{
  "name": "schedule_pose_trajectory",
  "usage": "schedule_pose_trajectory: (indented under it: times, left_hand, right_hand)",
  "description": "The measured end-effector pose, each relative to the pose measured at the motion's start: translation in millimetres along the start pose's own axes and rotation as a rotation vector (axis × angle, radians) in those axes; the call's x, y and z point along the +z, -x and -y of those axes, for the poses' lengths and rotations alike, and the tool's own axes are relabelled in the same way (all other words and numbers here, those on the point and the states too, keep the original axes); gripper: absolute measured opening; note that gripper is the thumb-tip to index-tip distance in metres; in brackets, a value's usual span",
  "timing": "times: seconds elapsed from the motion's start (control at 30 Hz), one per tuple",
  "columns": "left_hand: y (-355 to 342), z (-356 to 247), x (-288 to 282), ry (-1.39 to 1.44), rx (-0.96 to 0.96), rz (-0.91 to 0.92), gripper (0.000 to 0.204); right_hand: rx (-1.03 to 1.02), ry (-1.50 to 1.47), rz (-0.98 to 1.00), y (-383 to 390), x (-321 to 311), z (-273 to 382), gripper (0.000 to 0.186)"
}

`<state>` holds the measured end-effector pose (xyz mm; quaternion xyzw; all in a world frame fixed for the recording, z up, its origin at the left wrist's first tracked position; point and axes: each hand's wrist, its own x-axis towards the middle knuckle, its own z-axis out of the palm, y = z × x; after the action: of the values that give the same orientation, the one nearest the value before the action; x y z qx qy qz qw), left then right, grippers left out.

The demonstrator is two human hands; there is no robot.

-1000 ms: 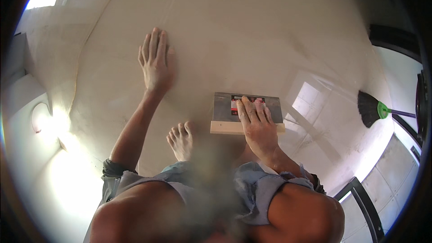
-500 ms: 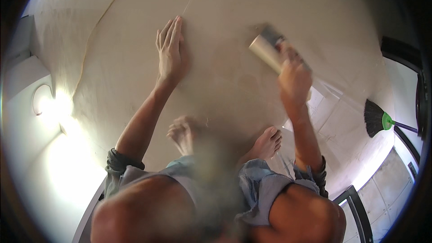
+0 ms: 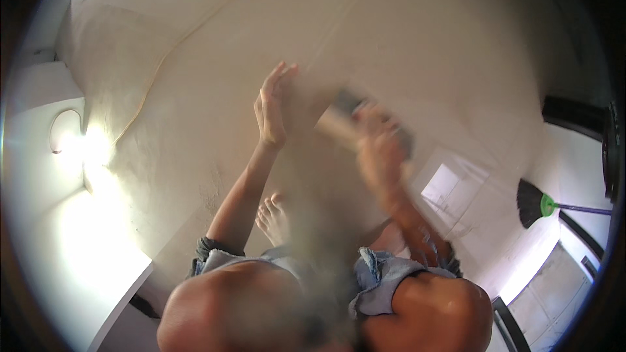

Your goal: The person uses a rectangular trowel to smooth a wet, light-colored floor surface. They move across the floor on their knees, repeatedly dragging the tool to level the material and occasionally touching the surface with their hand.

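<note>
Wooden float block point(image 3: 352, 124) gripped in the right hand point(image 3: 378, 150), sitting just right of the left hand's fingers point(image 3: 277, 91).

Blurry as anything, but right-hand fingers look clenched around the block's grip, pressing it on the pale plastered face. Long axis slants from upper left, nearest the left fingertips, down toward the right wrist. Left hand point(image 3: 272, 114) released, flat, holding nothing, palm edge turned toward the block, near but can't tell if touching. Right hand clearly closer. Bare foot point(image 3: 274, 218) below both, broom point(image 3: 538, 205) way off right.
</note>
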<state>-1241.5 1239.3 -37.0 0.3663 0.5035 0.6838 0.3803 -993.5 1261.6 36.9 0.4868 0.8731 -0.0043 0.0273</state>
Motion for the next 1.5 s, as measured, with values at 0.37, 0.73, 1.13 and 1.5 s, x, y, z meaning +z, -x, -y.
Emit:
schedule_pose_trajectory:
  times: [0.37, 0.73, 1.13, 1.5]
  left_hand:
    - [80.9, -32.6, -9.0, -0.659, 0.121, -0.016, 0.052]
    - [78.1, -32.0, -0.7, -0.785, 0.11, -0.009, 0.046]
    - [78.3, -41.7, 0.0, -1.212, 0.082, 0.114, 0.049]
    - [79.2, -44.4, 22.8, -1.52, -0.134, 0.349, 0.078]
  right_hand:
    - [0.223, 0.048, 0.226, -79.3, -7.6, -34.8, 0.032]
    - [0.065, 0.026, 0.222, -145.6, 6.2, -69.3, 0.016]
    - [0.01, 0.001, 0.254, -180.7, -36.5, -26.5, 0.052]
    - [0.883, -0.662, -0.1, 72.3, -44.2, -322.5, 0.051]
